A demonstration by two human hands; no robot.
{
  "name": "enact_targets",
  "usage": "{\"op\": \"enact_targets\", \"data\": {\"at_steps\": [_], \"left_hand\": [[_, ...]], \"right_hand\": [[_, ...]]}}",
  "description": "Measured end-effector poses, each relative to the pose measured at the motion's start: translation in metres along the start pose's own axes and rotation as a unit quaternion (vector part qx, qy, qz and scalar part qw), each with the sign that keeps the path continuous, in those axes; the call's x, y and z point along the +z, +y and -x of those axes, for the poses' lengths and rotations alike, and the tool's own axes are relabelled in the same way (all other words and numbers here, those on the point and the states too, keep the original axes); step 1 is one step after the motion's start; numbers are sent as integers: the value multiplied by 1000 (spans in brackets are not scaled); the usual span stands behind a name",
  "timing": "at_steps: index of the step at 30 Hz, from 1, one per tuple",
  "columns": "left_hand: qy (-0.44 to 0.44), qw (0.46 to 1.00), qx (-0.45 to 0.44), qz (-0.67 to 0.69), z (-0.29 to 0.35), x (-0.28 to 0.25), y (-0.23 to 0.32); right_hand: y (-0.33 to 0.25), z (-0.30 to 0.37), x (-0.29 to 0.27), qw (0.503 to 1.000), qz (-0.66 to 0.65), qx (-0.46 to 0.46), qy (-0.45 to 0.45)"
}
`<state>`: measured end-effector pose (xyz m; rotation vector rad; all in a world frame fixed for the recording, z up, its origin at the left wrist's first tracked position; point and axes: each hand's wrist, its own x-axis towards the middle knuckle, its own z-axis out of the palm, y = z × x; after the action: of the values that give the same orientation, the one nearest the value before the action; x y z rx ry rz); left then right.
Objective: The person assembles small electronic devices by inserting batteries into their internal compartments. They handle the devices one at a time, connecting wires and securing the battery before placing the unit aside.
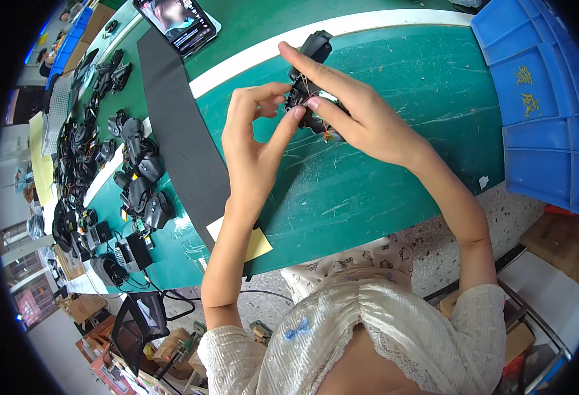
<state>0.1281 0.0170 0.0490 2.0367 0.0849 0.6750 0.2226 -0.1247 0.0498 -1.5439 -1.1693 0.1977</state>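
Above the green tabletop I hold a black plastic device [315, 47] with thin loose wires and bits of circuit board showing. My left hand [253, 135] grips its left side, the thumb and bent fingertips on it. From the right, my right hand [372, 125] reaches over it, with the thumb tip pressed at its middle close to the left thumb. The right index finger stretches out across the top of the device. Red and other fine wires [326, 135] hang from its lower end. The other right fingers are hidden behind the hand.
A black mat strip [177, 118] runs along my left, a phone [177, 26] at its far end. Beyond it lie several similar black devices [146, 164] and a tangled heap. Blue plastic bins [540, 99] stand at the right. A yellow paper [258, 245] lies at the near edge.
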Motion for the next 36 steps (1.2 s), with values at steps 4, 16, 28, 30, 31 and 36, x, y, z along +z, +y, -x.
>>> {"op": "enact_targets", "data": {"at_steps": [4, 16, 28, 30, 31, 36], "left_hand": [[11, 998, 40, -47, 0, 1, -2], [41, 992, -31, 112, 4, 9, -2], [33, 997, 70, -28, 11, 26, -20], [14, 998, 47, -28, 13, 24, -19], [22, 1000, 9, 2, 13, 24, -19], [12, 969, -141, 202, 9, 25, -17]], "right_hand": [[0, 3, 8, 1000, 17, -19, -2], [-5, 4, 10, 999, 3, 14, 33], [19, 9, 21, 840, -390, 343, 158], [18, 8, 10, 819, -437, 356, 104], [15, 8, 11, 838, -413, 333, 127], [7, 2, 13, 897, -343, 215, 181]]}}
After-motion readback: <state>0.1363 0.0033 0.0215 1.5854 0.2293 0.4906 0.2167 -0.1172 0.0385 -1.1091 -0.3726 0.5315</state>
